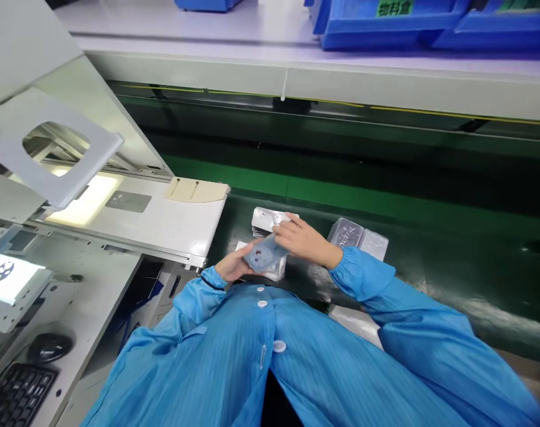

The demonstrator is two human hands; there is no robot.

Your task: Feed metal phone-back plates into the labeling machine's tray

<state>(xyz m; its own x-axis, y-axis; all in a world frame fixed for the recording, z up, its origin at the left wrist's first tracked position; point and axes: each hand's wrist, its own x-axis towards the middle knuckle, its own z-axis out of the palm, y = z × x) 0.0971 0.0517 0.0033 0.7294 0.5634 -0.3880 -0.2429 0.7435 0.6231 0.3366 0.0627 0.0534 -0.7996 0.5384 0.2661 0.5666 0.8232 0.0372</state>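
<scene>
A dark green worktop (438,249) runs across my view, glossy under the light. Nearest me is the blue buttoned coat (234,344) of the person wearing my camera; its right sleeve overlaps a silvery flat package (356,323). At lower left I see a black keyboard (21,394) and a rounded black mouse (50,347), with a bright screen (12,279) beyond them. A shiny silver bundle (276,270) sits partly hidden under the hands, and just past it a stack of silver rounded-corner plates (267,218). To their right, a dark plastic-wrapped stack (347,232) lies against a pale grey one (374,244). A white machine bed (185,228) to the left carries a flat grey plate (128,201) and a cream panel (196,190). Farthest off, blue plastic bins (385,26) stand on a white shelf.

The thin, bluish rounded rectangular plate (266,255) is in the hands above the silver bundle, tilted, slightly blurred, with dark reddish spots towards its left end.

The left hand (236,261) grasps that end from below. The right hand (307,240) reaches across with bent fingers at the opposite end; I cannot tell whether they pinch it or merely touch.
</scene>
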